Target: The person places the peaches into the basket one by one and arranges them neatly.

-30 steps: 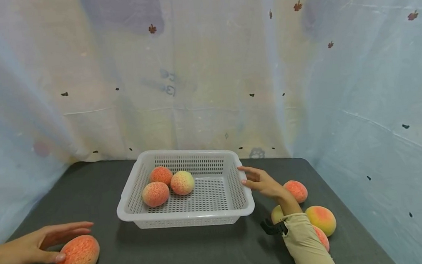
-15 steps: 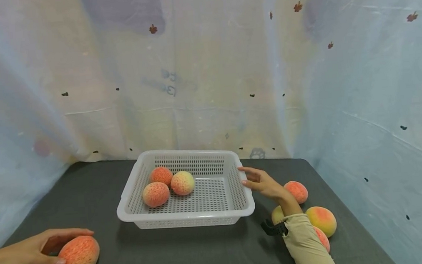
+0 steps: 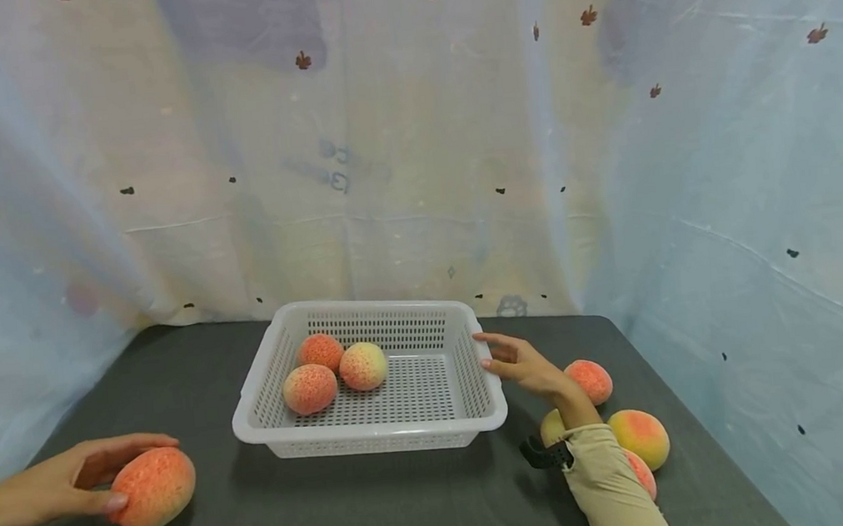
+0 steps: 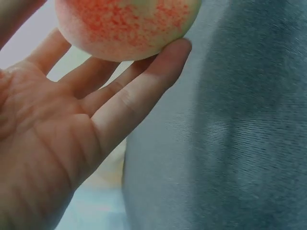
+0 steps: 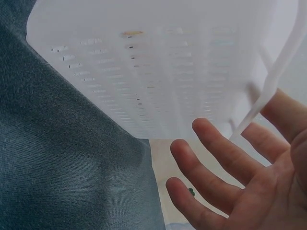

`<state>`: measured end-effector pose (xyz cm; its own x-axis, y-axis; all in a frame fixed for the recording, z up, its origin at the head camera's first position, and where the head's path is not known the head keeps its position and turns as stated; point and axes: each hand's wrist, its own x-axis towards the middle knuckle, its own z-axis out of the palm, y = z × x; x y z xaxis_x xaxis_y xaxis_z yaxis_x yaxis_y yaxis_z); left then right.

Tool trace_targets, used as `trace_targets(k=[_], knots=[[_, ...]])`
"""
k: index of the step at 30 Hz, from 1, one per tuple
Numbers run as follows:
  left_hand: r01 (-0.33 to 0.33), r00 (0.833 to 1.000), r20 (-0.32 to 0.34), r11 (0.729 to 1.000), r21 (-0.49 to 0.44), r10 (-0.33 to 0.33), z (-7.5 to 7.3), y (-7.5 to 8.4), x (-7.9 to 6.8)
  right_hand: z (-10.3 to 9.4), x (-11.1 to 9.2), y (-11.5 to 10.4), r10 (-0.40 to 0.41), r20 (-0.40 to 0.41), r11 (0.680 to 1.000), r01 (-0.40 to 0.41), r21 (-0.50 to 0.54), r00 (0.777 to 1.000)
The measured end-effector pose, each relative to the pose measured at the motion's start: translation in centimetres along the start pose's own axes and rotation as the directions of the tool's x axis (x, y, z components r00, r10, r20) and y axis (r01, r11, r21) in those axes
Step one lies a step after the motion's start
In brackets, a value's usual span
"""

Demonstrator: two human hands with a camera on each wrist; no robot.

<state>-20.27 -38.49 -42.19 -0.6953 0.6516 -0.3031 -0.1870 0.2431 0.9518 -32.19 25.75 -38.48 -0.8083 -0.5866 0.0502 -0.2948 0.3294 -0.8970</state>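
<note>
My left hand [image 3: 72, 481] grips a reddish peach [image 3: 154, 489] at the table's left, thumb on the near side and fingers over the far side. In the left wrist view the fingertips support the peach [image 4: 124, 24], with a gap to the dark tabletop. A white plastic basket [image 3: 372, 438] stands in the middle; 3 peaches [image 3: 310, 389] lie in its left half. My right hand [image 3: 524, 367] holds the basket's right rim, thumb and index finger over the edge. In the right wrist view the other fingers [image 5: 206, 167] spread below the rim.
Several more fruits, among them a yellow-red peach [image 3: 640, 438] and a redder peach [image 3: 590, 380], lie at the right, partly behind the right forearm. The dark table [image 3: 354, 519] meets a hanging patterned sheet [image 3: 398, 165] at the back and sides.
My left hand has raised the peach slightly off the table. The right hand and the basket have stayed in place.
</note>
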Motion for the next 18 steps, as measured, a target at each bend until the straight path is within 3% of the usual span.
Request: trace_targets(k=[5, 10, 15, 18], knots=[[-0.043, 0.998, -0.035, 0.996, 0.073, 0.045, 0.2, 1.2, -0.2, 0.0, -0.1, 0.1, -0.014, 0.006, 1.000, 0.014, -0.009, 1.000], [-0.101, 0.989, -0.084, 0.976, 0.191, 0.119, 0.8, 2.7, -0.3, -0.1, -0.2, 0.1, -0.032, 0.016, 0.999, 0.032, -0.004, 0.999], [-0.106, 0.962, -0.207, 0.943, 0.315, 0.177, 1.5, 4.4, -0.2, 0.0, -0.2, -0.2, -0.038, 0.016, 0.999, 0.038, -0.003, 0.999], [-0.103, 0.949, -0.245, 0.931, 0.350, 0.197, 1.8, 5.5, -0.2, 0.1, -0.2, -0.4, -0.035, 0.013, 0.999, 0.035, -0.009, 0.999]])
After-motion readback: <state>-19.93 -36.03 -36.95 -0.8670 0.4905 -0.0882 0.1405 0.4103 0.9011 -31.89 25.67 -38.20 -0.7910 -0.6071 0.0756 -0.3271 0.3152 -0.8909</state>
